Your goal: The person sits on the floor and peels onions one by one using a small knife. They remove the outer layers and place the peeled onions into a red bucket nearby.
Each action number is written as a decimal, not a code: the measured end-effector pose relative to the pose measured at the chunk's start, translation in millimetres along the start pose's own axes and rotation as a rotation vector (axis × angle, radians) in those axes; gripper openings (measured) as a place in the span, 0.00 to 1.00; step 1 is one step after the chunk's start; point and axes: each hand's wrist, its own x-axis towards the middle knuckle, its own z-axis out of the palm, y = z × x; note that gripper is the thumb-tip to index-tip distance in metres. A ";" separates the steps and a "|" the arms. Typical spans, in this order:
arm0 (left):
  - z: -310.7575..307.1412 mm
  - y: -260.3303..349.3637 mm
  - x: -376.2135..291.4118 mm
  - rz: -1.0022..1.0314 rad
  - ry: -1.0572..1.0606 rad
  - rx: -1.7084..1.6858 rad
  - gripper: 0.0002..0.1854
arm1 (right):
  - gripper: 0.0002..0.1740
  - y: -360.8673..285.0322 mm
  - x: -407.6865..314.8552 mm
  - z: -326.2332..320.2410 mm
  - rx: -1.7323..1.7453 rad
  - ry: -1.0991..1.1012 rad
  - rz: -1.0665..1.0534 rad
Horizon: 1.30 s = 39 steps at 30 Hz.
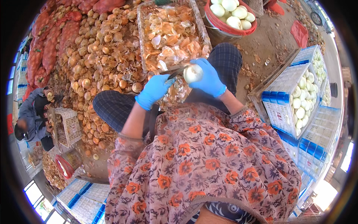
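Observation:
My left hand [155, 90], in a blue glove, is closed around a small knife [178, 72]. Its blade points toward a peeled white onion [193, 74] and meets or nearly meets the onion's left side. The fingers of my right hand [209, 77], also gloved in blue, hold that onion from the right. Just beyond both hands lies a plastic crate [142, 39] filled with loose onion skins [170, 33]. Left of the crate spreads a large heap of unpeeled yellow onions [98, 53]. More skins lie below the hands, between my knees.
A bucket with a red rim lining [208, 16] holds peeled onions at the upper right. White-and-blue crates [275, 96] of peeled onions stand at right. Red mesh sacks [51, 53] lie upper left. A person [33, 120] sits at far left by a crate [68, 126] and a tipped bucket [68, 162].

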 end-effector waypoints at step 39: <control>1.8 -20.9 69.8 -0.015 0.562 0.385 0.16 | 0.29 -4.7 17.7 -1.1 1.493 0.100 0.429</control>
